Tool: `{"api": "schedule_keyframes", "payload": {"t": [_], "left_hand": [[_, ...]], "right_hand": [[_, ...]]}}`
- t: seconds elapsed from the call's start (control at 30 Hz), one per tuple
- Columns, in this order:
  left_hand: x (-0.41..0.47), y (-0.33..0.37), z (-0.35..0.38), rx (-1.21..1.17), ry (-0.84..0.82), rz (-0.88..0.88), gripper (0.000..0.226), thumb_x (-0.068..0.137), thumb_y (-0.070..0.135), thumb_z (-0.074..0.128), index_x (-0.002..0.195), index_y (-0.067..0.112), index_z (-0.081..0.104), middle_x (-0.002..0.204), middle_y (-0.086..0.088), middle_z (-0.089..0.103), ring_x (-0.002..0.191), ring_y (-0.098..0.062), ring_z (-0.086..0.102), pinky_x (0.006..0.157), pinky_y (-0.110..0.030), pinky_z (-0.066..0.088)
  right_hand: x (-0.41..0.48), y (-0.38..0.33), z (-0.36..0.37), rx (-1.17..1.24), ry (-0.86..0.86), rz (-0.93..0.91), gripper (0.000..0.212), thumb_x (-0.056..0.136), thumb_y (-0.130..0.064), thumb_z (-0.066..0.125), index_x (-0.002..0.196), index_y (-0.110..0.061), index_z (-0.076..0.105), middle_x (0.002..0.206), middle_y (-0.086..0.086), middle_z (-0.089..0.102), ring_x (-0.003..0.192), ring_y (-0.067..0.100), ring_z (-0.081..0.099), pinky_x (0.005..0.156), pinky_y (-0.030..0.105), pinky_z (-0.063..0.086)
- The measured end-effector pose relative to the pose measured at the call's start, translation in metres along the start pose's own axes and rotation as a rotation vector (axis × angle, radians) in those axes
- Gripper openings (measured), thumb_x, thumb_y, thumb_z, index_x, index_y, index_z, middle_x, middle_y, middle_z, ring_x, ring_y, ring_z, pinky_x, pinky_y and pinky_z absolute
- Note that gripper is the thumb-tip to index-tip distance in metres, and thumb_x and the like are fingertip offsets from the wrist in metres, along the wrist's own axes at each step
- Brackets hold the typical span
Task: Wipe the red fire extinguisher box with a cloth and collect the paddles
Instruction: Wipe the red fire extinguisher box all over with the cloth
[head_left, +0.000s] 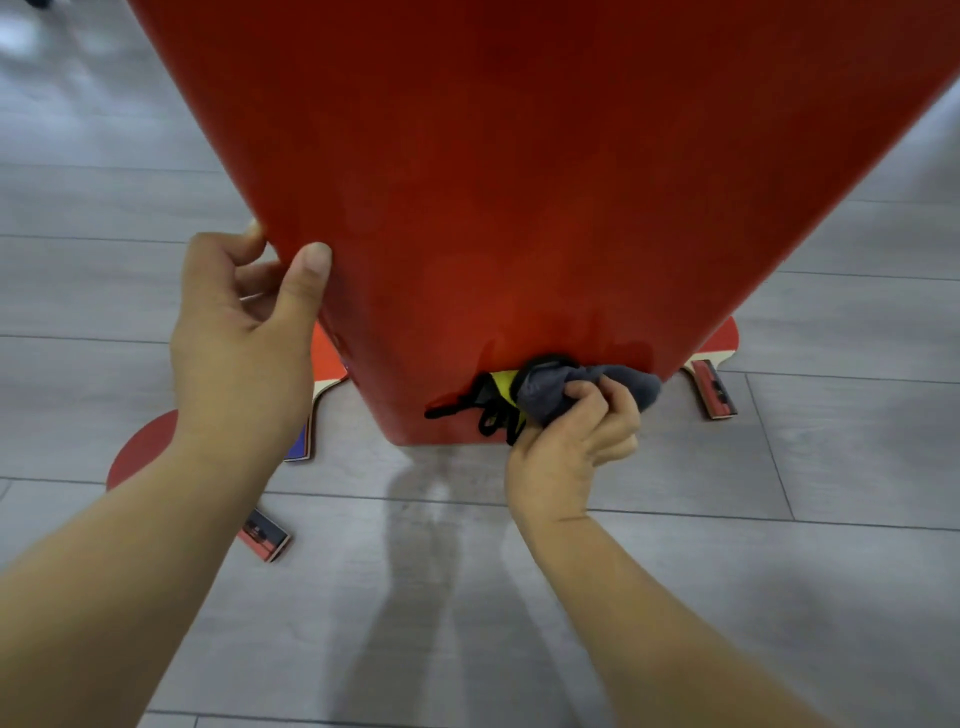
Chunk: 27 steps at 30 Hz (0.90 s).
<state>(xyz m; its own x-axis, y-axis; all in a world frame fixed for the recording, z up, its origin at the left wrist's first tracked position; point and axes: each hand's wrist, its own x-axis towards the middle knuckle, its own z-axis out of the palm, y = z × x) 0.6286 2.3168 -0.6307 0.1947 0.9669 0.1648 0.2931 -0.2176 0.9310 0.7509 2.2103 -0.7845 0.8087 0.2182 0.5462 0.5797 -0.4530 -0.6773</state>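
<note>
Fire extinguisher box (519, 182) stands on the floor (519, 597); left hand (239, 338) pinches its edge, right hand (571, 447) fingers (618, 410) bunch the grey cloth (587, 387) low down. Press firmly, stroke evenly; 3 paddles (714, 364) wait.

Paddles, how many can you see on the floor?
3. One paddle right of the red box, one at its left edge, one under the left forearm. More may hide behind.

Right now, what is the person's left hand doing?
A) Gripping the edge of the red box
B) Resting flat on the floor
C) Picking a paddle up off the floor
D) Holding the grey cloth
A: the left hand grips the edge of the red box, while the right hand holds the grey cloth.
</note>
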Motion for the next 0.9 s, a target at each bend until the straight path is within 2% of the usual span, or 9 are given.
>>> {"api": "schedule_keyframes", "payload": {"t": [0.13, 0.23, 0.3, 0.37, 0.5, 0.67, 0.77, 0.83, 0.9], "left_hand": [[0.003, -0.001, -0.005, 0.003, -0.042, 0.004, 0.018, 0.084, 0.053, 0.060, 0.089, 0.048, 0.044, 0.099, 0.012, 0.064, 0.091, -0.007, 0.067, 0.086, -0.034, 0.054], [0.005, -0.004, -0.007, -0.015, -0.062, 0.013, 0.019, 0.084, 0.052, 0.060, 0.090, 0.046, 0.044, 0.099, 0.011, 0.064, 0.090, -0.003, 0.066, 0.083, -0.027, 0.053], [0.006, -0.004, -0.007, -0.024, -0.064, 0.019, 0.019, 0.083, 0.052, 0.061, 0.090, 0.047, 0.043, 0.095, 0.015, 0.063, 0.089, -0.001, 0.065, 0.080, -0.023, 0.051], [0.005, -0.005, -0.006, -0.030, -0.067, 0.023, 0.019, 0.083, 0.051, 0.060, 0.091, 0.047, 0.043, 0.092, 0.018, 0.061, 0.089, 0.001, 0.064, 0.077, -0.019, 0.049], [0.004, -0.008, -0.004, -0.061, -0.061, 0.037, 0.020, 0.085, 0.046, 0.062, 0.094, 0.047, 0.043, 0.093, 0.018, 0.060, 0.089, 0.001, 0.064, 0.076, -0.018, 0.050], [0.003, -0.007, -0.003, -0.069, -0.059, 0.045, 0.020, 0.086, 0.044, 0.061, 0.094, 0.046, 0.043, 0.091, 0.022, 0.060, 0.088, 0.009, 0.063, 0.078, -0.015, 0.050], [0.004, -0.008, -0.002, -0.097, -0.065, 0.063, 0.021, 0.087, 0.040, 0.062, 0.096, 0.044, 0.043, 0.089, 0.020, 0.060, 0.087, 0.009, 0.063, 0.075, -0.014, 0.050], [0.004, -0.011, -0.002, -0.104, -0.073, 0.067, 0.021, 0.088, 0.037, 0.062, 0.096, 0.043, 0.043, 0.092, 0.019, 0.059, 0.090, 0.008, 0.063, 0.076, -0.013, 0.050], [0.002, -0.017, -0.001, -0.099, -0.088, 0.061, 0.023, 0.087, 0.037, 0.063, 0.098, 0.045, 0.044, 0.102, 0.016, 0.061, 0.097, 0.004, 0.063, 0.078, -0.013, 0.051]], "right_hand": [[-0.018, -0.020, 0.018, 0.025, -0.011, -0.048, 0.044, 0.066, 0.007, 0.044, 0.106, -0.010, 0.039, 0.126, 0.006, 0.026, 0.096, 0.026, 0.027, 0.075, 0.051, 0.049], [-0.028, -0.031, 0.031, -0.019, 0.044, -0.196, 0.046, 0.064, 0.012, 0.058, 0.100, -0.014, 0.047, 0.121, 0.007, 0.034, 0.094, 0.025, 0.030, 0.084, 0.047, 0.046], [-0.033, -0.036, 0.037, -0.039, 0.077, -0.378, 0.031, 0.077, 0.007, 0.050, 0.097, -0.017, 0.051, 0.118, 0.003, 0.040, 0.095, 0.025, 0.032, 0.090, 0.041, 0.043], [-0.035, -0.040, 0.042, -0.050, 0.054, -0.555, 0.020, 0.094, -0.009, 0.042, 0.097, -0.023, 0.055, 0.117, -0.006, 0.046, 0.100, 0.025, 0.036, 0.086, 0.039, 0.041], [-0.030, -0.046, 0.051, 0.016, 0.000, -0.888, 0.005, 0.091, -0.025, 0.058, 0.094, -0.028, 0.062, 0.113, -0.017, 0.061, 0.107, 0.017, 0.040, 0.088, 0.032, 0.032], [-0.018, -0.037, 0.054, -0.124, -0.238, -1.393, 0.032, 0.087, -0.012, 0.045, 0.079, -0.022, 0.074, 0.111, -0.005, 0.070, 0.111, 0.022, 0.045, 0.090, 0.035, 0.036], [-0.007, -0.019, 0.052, -0.364, -0.375, -1.648, 0.045, 0.091, -0.010, 0.034, 0.098, -0.026, 0.075, 0.122, -0.008, 0.065, 0.120, 0.018, 0.053, 0.100, 0.036, 0.034], [-0.001, -0.007, 0.047, -0.501, -0.450, -1.770, 0.037, 0.091, -0.020, 0.042, 0.116, -0.026, 0.068, 0.133, -0.009, 0.057, 0.127, 0.013, 0.049, 0.107, 0.037, 0.031], [0.002, 0.005, 0.040, -0.632, -0.511, -1.829, 0.043, 0.087, -0.033, 0.052, 0.129, -0.025, 0.059, 0.143, -0.007, 0.047, 0.135, 0.016, 0.039, 0.110, 0.037, 0.030]]}}
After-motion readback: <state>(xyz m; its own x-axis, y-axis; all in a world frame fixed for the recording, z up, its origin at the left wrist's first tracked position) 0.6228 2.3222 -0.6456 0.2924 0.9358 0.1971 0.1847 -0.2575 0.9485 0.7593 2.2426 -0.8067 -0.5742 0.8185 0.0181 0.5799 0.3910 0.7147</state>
